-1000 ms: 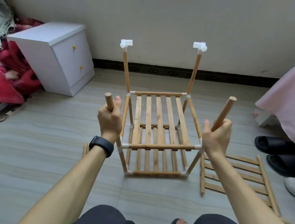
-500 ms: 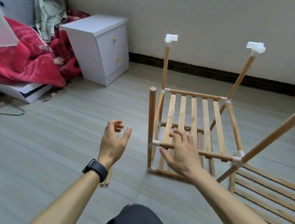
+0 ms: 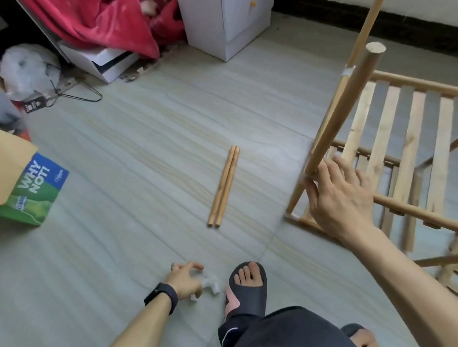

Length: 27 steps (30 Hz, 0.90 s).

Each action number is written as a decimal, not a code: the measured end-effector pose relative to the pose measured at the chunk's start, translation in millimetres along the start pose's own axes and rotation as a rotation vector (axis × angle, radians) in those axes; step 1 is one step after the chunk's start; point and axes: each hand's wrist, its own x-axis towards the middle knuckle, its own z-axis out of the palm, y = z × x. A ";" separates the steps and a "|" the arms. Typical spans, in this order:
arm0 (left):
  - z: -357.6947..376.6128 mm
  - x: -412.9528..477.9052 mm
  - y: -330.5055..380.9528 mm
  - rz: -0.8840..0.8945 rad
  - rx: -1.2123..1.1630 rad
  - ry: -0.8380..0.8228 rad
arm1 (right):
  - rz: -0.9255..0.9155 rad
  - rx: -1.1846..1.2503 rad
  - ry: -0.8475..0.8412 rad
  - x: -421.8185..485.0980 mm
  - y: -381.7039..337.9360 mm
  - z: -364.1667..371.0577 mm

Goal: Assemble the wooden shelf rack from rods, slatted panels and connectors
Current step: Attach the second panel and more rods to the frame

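Grey wood-grain floor tiles fill the head view, with a white bedside cabinet and a red blanket toward 11 o'clock and a green printed bag at 9 o'clock. At 3 o'clock stands the part-built shelf rack: slatted panels joined by rods, its near-left upright rod leaning and bare at the top, with no connector fitted. The right hand rests with fingers spread, nothing enclosed, against the rack's front corner where that upright meets the front rail, apparently steadying the frame. Two loose wooden rods lie side by side, touching, at the centre of the floor. At 6 o'clock the left hand, a black smartwatch on its wrist, curls down over a small cluster of white plastic connectors just beside a black sandal; the fingers are bent around the pieces, but whether one is actually pinched cannot be told.

The step in hand is judged to be fetching a connector for the bare rod top. To do it well, one connector should be isolated, pinched by its body so that the sockets stay free, and its socket count checked against the corner. The steadying hand should remain on the rack, since the leaning upright could tip the frame.
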 end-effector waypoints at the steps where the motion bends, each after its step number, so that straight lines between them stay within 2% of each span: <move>1: 5.3 2.3 -0.2 0.006 0.016 0.002 | 0.003 0.001 0.005 -0.3 -1.1 0.7; 7: 15.6 18.7 4.2 0.077 0.127 0.130 | 0.016 -0.006 -0.001 0.6 -3.1 -0.6; 12: -13.1 12.1 15.4 0.146 -0.022 0.223 | 0.036 -0.005 -0.077 1.3 -3.5 -7.1; 16: -60.1 -21.0 63.7 0.325 -0.355 0.264 | 0.017 0.041 -0.373 8.9 3.9 -26.1; 19: -100.8 -70.6 128.0 0.570 -0.549 0.210 | 0.133 0.331 -0.561 20.6 10.3 -60.9; 21: -127.0 -111.3 171.7 0.748 -0.615 0.162 | 0.255 0.522 -0.522 29.7 12.1 -91.6; 24: -159.0 -177.2 229.5 1.010 -0.656 0.096 | 0.361 0.697 -0.298 45.6 13.7 -141.4; 27: -177.9 -238.7 277.3 1.209 -0.688 0.021 | 0.382 0.970 -0.083 63.0 1.9 -199.6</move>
